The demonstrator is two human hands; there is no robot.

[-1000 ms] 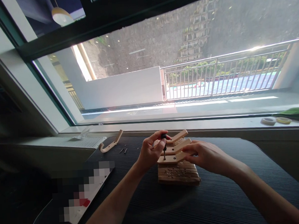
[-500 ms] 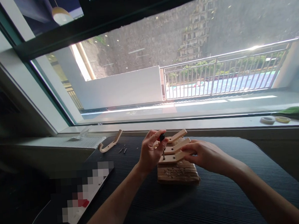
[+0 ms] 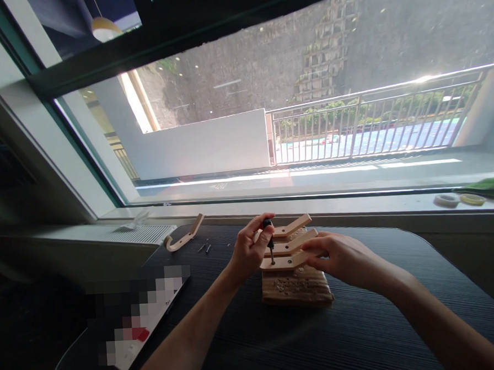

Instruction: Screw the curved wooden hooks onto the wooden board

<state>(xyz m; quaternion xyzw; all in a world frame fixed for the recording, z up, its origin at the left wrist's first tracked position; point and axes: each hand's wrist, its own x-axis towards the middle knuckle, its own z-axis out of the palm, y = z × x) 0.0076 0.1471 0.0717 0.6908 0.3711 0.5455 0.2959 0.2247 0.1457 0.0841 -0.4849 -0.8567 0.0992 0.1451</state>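
Note:
My left hand (image 3: pixel 249 246) is closed around the black handle of a screwdriver (image 3: pixel 270 244). The screwdriver stands nearly upright, its tip at a hole near the left end of the closest wooden hook (image 3: pixel 281 263). My right hand (image 3: pixel 337 255) pinches the raised right arm of that same hook. Behind it are two more pale wooden hooks, a middle one (image 3: pixel 302 241) and a far one (image 3: pixel 296 225), side by side. All lie on a brown wrapped block (image 3: pixel 296 289) with many small holes in its near part. A dark screw head shows in the nearest hook.
A loose wooden hook (image 3: pixel 183 241) lies at the table's far left, with a few screws (image 3: pixel 208 248) beside it. A partly blurred white strip (image 3: pixel 154 319) with a red patch rests at the left. Tape rolls (image 3: pixel 446 200) sit on the windowsill, right. The dark table (image 3: pixel 374 327) stands against a window.
The left fingers have shifted on the screwdriver handle, and more of its shaft shows. The right hand keeps its hold on the hook. The whole view has moved slightly.

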